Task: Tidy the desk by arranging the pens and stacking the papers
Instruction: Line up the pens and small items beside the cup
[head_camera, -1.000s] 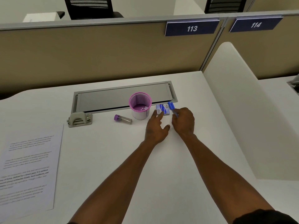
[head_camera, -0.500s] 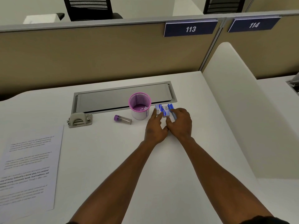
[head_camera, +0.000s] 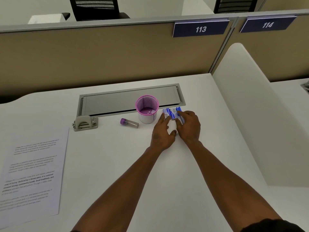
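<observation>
Pens (head_camera: 179, 114) right of cup (head_camera: 147, 108)

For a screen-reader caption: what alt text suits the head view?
Both hands, left hand and right hand, reach small blue-and-white packets and blue pens beside a pink mesh pen cup on a white desk; a printed paper sheet lies left.

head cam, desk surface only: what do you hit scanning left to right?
printed paper → grey hole punch → purple-capped tube → pink mesh pen cup → left hand → right hand. The small blue-and-white packets and blue pens sit between the two hands' fingertips, so they are left out.
</observation>
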Tool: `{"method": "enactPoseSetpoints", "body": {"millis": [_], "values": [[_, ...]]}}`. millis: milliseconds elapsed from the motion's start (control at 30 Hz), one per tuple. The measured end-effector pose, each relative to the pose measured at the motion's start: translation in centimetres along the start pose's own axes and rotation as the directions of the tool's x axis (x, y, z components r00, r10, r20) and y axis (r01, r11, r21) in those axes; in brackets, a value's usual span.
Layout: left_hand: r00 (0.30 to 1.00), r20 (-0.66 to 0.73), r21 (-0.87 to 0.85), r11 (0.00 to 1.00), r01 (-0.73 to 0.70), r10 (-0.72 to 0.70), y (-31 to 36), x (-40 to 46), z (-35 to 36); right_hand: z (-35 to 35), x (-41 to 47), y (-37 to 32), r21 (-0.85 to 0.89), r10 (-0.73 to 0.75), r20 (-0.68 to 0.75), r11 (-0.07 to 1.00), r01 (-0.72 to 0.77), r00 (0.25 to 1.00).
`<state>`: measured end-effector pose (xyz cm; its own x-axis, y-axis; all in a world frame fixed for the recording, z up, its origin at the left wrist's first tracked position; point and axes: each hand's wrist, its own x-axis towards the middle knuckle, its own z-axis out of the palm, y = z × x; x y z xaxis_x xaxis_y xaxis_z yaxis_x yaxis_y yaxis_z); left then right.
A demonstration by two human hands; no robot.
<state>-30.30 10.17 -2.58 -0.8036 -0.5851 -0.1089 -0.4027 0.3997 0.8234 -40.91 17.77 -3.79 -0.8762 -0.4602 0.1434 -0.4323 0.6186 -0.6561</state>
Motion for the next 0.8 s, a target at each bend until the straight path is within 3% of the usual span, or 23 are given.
{"method": "enactPoseSetpoints", "body": {"millis": [567, 700, 800], "values": [[1.0, 0.007, 0.001, 1.0, 0.02, -0.02, -0.1, 0.0, -0.2, -0.2, -0.3, 0.3, 0.086, 0.01, -0.034, 0.996, -0.007, 0.999], [0.999, 0.023, -0.039, 0.998, 0.049, -0.048, 0.4, -0.9, -0.8, -0.9, -1.0, -0.7, 0.158, 0.052, -0.195, 0.987, -0.021, 0.979], [0.992, -0.091, -0.149, 0.986, 0.07, -0.084, 0.0, -3.6, -1.4, -0.7, -2.8, -2.7, 0.211, 0.008, -0.292, 0.976, 0.056, 0.956]]}}
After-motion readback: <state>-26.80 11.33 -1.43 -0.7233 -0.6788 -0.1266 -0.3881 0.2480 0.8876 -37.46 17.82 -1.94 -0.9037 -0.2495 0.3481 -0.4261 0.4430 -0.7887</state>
